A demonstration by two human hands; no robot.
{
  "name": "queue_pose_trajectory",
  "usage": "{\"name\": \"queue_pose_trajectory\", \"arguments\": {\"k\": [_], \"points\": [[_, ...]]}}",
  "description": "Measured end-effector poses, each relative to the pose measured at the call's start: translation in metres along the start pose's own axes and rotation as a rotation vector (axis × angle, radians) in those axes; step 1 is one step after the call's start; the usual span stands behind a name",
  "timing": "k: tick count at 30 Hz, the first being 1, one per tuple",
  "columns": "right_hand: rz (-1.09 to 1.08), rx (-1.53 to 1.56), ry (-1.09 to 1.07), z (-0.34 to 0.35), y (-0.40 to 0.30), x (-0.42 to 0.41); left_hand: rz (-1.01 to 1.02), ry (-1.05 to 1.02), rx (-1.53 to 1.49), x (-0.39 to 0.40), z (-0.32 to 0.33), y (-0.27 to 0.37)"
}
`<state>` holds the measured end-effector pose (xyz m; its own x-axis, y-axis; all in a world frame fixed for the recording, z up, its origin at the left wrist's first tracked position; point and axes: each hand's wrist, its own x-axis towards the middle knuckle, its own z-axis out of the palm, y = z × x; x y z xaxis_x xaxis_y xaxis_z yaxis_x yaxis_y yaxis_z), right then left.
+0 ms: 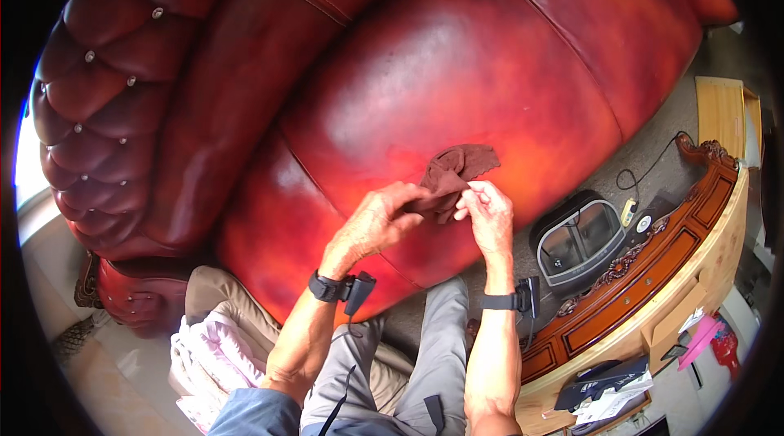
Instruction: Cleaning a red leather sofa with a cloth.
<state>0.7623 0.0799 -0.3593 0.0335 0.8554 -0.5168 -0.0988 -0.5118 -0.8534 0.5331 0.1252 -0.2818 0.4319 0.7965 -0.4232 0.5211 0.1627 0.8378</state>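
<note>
A crumpled dark brown cloth [459, 169] lies partly bunched over the seat of a red leather sofa [392, 93]. From its left side my left hand [383, 215] reaches in, fingers curled at the cloth's edge; a gap shows between thumb and fingers, and whether they grip it is unclear. At the cloth's lower right, my right hand [487, 209] pinches a corner between thumb and fingertips. Both wrists wear black straps with small devices. The sofa's tufted backrest [104, 87] with shiny buttons rises at the left.
A carved wooden panel [637, 270] curves along the right, beside a black and grey heater-like appliance [579, 243] on the floor. A cable [652, 166] runs near it. Beige and pinkish clothing [217, 344] lies at lower left. Papers [612, 399] sit at lower right.
</note>
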Motion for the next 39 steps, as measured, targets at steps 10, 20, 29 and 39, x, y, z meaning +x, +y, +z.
{"name": "queue_pose_trajectory", "arguments": {"k": [10, 20, 29, 39], "points": [[-0.412, -0.324, 0.389, -0.043, -0.135, -0.041, 0.428, 0.276, 0.043, 0.025, -0.031, 0.070], [-0.133, -0.952, 0.191, -0.021, -0.033, -0.071, -0.041, 0.064, 0.113, -0.027, -0.002, -0.032], [-0.483, -1.324, -0.028, 0.025, 0.000, 0.010, 0.060, 0.843, 0.327, 0.051, -0.055, -0.106], [-0.591, -1.597, 0.418, -0.069, -0.038, 0.146, 0.045, 0.889, 0.495, 0.078, -0.030, -0.149]]}}
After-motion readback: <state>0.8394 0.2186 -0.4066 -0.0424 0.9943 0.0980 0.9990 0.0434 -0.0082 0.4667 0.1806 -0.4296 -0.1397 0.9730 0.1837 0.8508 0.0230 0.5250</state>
